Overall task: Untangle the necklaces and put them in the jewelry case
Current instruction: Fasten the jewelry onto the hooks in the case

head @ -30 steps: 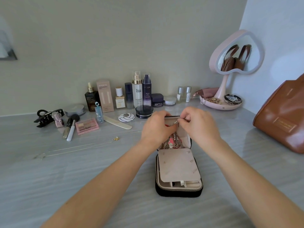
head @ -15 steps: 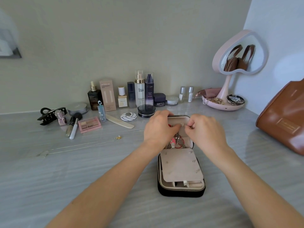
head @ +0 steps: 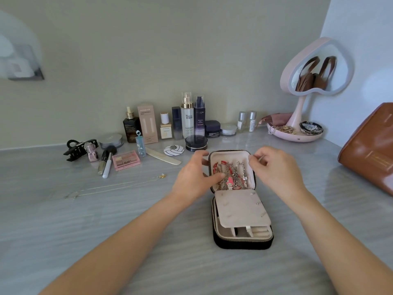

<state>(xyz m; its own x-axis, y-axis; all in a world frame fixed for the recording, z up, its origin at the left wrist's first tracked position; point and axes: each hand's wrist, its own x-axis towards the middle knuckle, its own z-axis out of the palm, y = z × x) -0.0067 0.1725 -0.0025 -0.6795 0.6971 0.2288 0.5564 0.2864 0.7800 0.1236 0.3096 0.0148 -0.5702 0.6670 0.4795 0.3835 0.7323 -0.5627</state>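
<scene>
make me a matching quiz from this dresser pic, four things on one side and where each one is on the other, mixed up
Things:
1. jewelry case
2. gold necklace
3. brown bag
4. black hair clip

Places:
a. at the far left end of the row of cosmetics
b. at the right edge of the table
c. lying open in the middle of the table
d. stretched out flat on the table, left of the case

Pairs: 1-c, 2-d, 3-b, 4-a
</scene>
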